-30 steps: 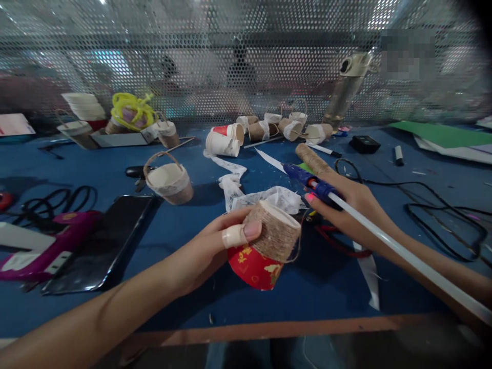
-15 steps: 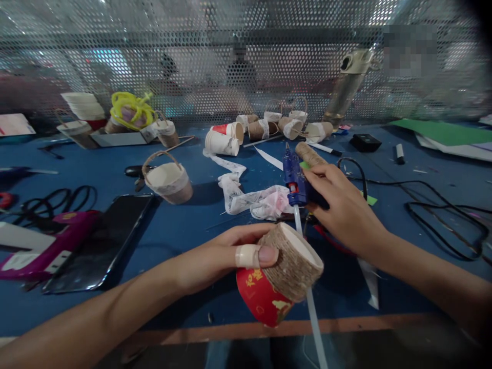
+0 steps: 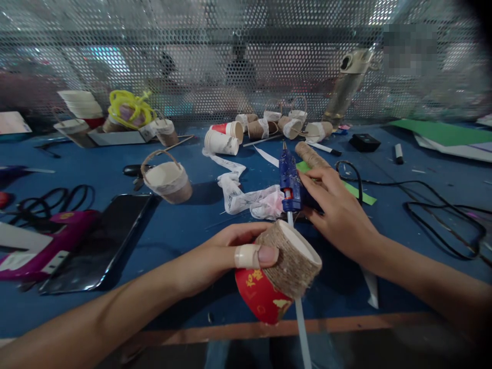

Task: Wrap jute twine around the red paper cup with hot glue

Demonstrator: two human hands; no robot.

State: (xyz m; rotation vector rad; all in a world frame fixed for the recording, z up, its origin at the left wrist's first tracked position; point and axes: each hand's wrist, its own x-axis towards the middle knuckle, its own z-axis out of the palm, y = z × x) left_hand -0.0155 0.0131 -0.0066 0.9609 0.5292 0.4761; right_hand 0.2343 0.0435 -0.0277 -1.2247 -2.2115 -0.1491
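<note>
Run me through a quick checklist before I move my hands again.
1. Wrapped cup held by left hand: ok.
2. Right hand gripping the glue gun firmly: cannot tell, the hand covers its handle.
3. Nozzle pointing away from both hands: ok.
4. Glue stick in the gun's rear: ok.
5. White lace well clear of the gun: not ok, its end lies right there.
6. Nozzle heat: cannot tell.

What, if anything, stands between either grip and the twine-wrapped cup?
Left grip: nothing visible; it holds the cup. Right grip, on the gun: nothing visible in the gap, though the glue stick passes behind the cup.
</note>
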